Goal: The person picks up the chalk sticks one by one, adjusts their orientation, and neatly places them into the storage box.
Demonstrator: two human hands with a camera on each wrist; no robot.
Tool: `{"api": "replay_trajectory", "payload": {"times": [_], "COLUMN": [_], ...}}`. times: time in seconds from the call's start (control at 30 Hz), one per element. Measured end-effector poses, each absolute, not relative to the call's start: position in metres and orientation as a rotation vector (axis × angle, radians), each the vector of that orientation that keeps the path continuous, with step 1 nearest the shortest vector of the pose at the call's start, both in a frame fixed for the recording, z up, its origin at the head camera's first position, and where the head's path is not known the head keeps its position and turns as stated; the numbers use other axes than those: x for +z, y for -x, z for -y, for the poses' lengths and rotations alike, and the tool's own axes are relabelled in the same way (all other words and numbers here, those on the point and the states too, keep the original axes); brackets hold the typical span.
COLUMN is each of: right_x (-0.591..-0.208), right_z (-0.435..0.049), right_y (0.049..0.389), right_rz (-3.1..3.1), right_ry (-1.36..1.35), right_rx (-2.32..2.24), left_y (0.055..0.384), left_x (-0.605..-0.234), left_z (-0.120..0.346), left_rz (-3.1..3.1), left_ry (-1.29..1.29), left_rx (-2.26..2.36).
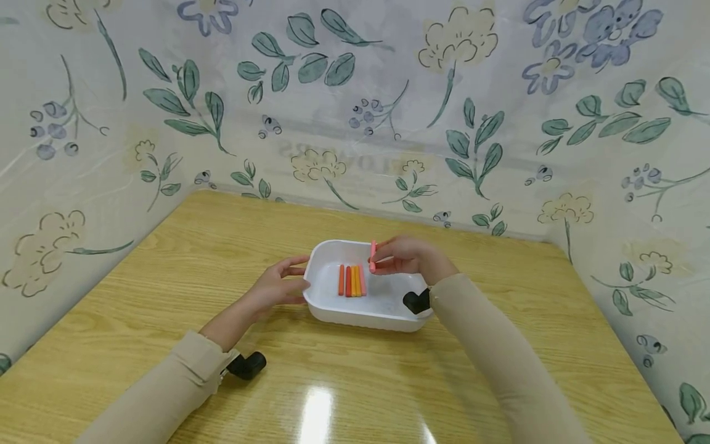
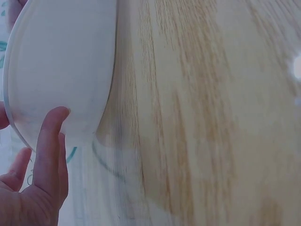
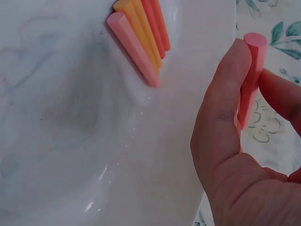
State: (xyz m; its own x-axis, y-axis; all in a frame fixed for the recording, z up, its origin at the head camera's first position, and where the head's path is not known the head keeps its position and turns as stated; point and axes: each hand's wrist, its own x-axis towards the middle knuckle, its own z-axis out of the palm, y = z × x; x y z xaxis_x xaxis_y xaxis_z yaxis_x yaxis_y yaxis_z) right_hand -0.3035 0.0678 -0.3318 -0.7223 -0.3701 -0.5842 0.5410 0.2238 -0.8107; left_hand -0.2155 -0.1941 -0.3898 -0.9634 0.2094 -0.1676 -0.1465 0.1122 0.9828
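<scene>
A white tray (image 1: pixel 355 316) with raised walls sits on the wooden table. Inside it, toward the left, several crayons (image 3: pixel 140 52) lie side by side in a row, coloured red, orange, yellow and pink. My right hand (image 1: pixel 407 254) is above the tray's far side and pinches a pink crayon (image 3: pixel 254 75) upright between thumb and fingers. At the tray's left end is my left hand (image 1: pixel 273 285), its fingers spread and fairly straight. In the left wrist view, one fingertip (image 2: pixel 59 113) lies against the tray's outer wall. Part of the tray's right side is hidden by the right arm.
The wood-grain table (image 1: pixel 233 228) extends around the tray. Behind it and along both sides hangs a flower-patterned sheet (image 1: pixel 388 154). A black wrist camera (image 1: pixel 417 302) on the right arm overhangs the tray's near right corner; another (image 1: pixel 247 366) is on the left wrist.
</scene>
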Motion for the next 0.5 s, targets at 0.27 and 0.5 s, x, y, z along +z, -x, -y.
{"api": "replay_trajectory", "payload": {"times": [0.27,0.5], "right_x": [-0.344,-0.355], "right_z": [-0.064,-0.060], "right_y": [0.307,0.308], "right_rz": [-1.861,-1.931], "right_ry": [-0.116,-0.134], "right_rx": [-1.383,-1.288], "left_y": [0.216,0.216], "left_x": [-0.388,-0.386], "left_z": [0.192,0.191], "left_rz": [-2.128,-2.133], "left_ry": [-0.058,-0.039], "left_rx": [1.922,1.922]}}
